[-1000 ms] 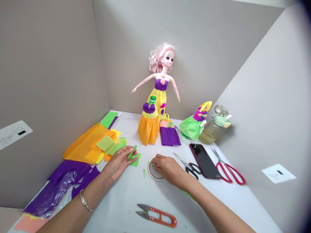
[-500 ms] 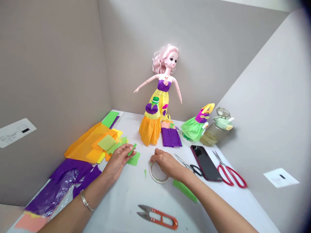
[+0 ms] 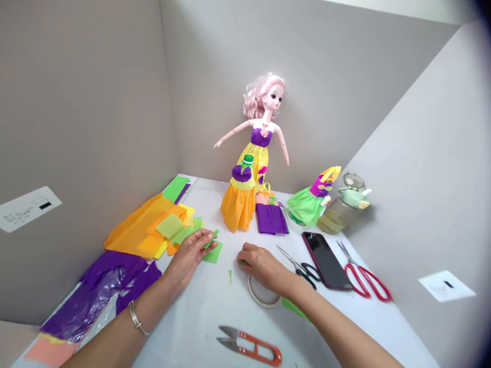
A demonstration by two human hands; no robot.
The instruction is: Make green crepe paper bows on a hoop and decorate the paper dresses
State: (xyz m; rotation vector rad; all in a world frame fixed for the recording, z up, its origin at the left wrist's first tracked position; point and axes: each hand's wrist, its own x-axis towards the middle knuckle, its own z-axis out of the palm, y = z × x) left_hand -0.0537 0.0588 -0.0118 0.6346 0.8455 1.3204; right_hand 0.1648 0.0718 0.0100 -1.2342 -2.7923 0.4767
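Note:
My left hand (image 3: pixel 192 254) pinches a narrow folded strip of green crepe paper (image 3: pixel 211 239) between thumb and fingers. Under those fingertips lies a flat green square (image 3: pixel 213 253). My right hand (image 3: pixel 261 263) is closed low over the table, a bit of green paper (image 3: pixel 244 262) showing at its fingertips; the rest of that bit is hidden. Partly under this hand lies a roll of tape (image 3: pixel 264 302), its ring flat on the table. Between the hands rests a thin green sliver (image 3: pixel 230 276). Another green piece (image 3: pixel 294 308) is half covered by my right forearm.
Orange-handled thread snips (image 3: pixel 250 346) lie in front. On the right are black-handled scissors (image 3: pixel 301 268), a phone (image 3: pixel 326 261), red-handled scissors (image 3: pixel 362 276) and a jar (image 3: pixel 337 214). A doll (image 3: pixel 261 134) and an orange-skirted bottle (image 3: pixel 238 204) stand behind. Orange sheets (image 3: pixel 132 232) and purple sheets (image 3: pixel 111 271) cover the left side.
The tape roll has shifted right and towards me, beneath my right hand. My left hand keeps its hold on the green strip. The whole view has drifted slightly.

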